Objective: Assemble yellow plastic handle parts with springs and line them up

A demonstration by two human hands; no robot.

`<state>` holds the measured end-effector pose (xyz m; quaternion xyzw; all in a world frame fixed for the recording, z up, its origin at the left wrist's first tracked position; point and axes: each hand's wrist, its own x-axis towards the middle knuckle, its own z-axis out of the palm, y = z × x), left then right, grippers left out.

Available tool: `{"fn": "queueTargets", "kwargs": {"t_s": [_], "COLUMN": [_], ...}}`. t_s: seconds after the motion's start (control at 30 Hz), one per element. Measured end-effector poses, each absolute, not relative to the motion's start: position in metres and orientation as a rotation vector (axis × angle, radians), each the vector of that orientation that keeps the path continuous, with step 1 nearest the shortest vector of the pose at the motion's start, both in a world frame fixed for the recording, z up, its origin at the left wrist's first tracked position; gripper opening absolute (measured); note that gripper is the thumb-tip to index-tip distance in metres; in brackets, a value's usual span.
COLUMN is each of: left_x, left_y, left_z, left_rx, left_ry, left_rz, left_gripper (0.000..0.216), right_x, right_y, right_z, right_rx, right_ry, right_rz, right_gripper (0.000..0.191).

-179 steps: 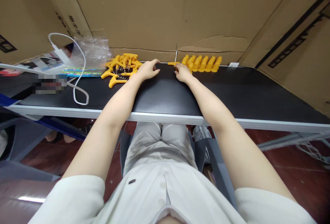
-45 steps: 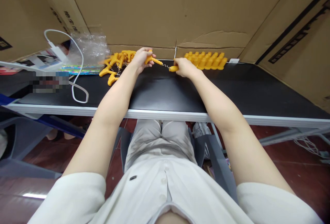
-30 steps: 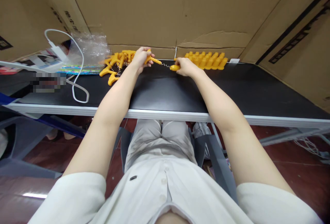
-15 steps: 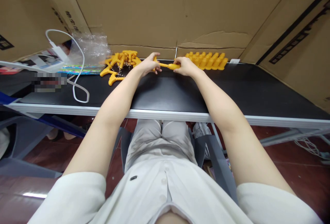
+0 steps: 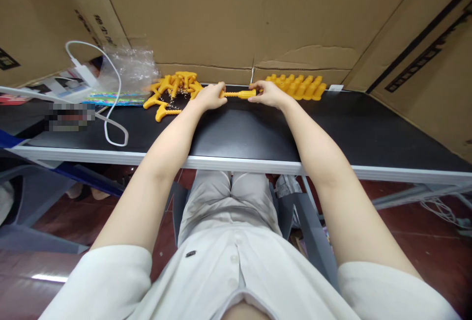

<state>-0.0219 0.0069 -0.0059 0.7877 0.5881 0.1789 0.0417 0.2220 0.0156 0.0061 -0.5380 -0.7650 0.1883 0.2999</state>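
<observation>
A yellow corkscrew with its yellow sleeve [image 5: 246,94] on the screw end lies level above the black table. My left hand [image 5: 213,96] is closed around the corkscrew's handle, which is mostly hidden by the fingers. At the sleeve's wide end is my right hand [image 5: 269,95], thumb and fingers apart on either side of it. The thumb is close to the sleeve's lower edge; whether it touches I cannot tell. Left of my left hand lies a pile of yellow T-handled corkscrews [image 5: 165,86] with bare metal spirals. Yellow sleeves [image 5: 300,87] stand upright in rows beyond my right hand.
Cardboard walls [image 5: 206,15] close off the back and sides of the black table [image 5: 243,133]. A clear plastic bag [image 5: 129,72], colourful flat packets [image 5: 114,99] and a white cable [image 5: 120,84] are at the left. A small white piece [image 5: 335,87] lies past the sleeves.
My left hand's spread fingers have closed round the corkscrew handle. My right fingers have loosened and drawn back slightly right, leaving more of the sleeve in sight.
</observation>
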Motion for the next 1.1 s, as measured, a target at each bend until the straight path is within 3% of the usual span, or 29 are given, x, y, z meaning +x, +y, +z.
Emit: {"fn": "queueTargets", "kwargs": {"t_s": [0.13,0.3,0.47,0.57,0.7,0.87,0.93,1.1], "left_x": [-0.025,-0.026,-0.020,-0.018,-0.018,-0.018,-0.017,-0.015], "left_y": [0.010,0.009,0.002,0.000,0.002,0.003,0.001,-0.003], "left_z": [-0.007,-0.006,-0.003,-0.001,-0.002,-0.002,-0.001,0.001], "left_rx": [2.384,2.365,2.421,2.417,2.396,2.412,2.404,2.424], "left_ry": [1.796,1.777,1.755,1.745,1.730,1.734,1.746,1.771], "left_rz": [0.574,0.629,0.619,0.624,0.662,0.635,0.618,0.590], "left_gripper": [0.052,0.053,0.051,0.049,0.048,0.048,0.048,0.048], "right_x": [0.226,0.230,0.231,0.230,0.232,0.238,0.238,0.232], "right_y": [0.012,0.006,0.011,0.013,0.010,0.004,0.004,0.012], "right_z": [0.009,0.011,0.008,0.007,0.012,0.018,0.018,0.014], "right_rx": [-1.382,-1.339,-1.421,-1.447,-1.499,-1.381,-1.320,-1.392], "right_ry": [-1.853,-1.806,-1.847,-1.888,-1.883,-1.806,-1.757,-1.629], "right_rz": [0.748,0.957,0.977,0.926,1.039,1.202,1.272,1.415], "right_gripper": [0.040,0.032,0.070,0.082,0.076,0.037,0.030,0.059]}}
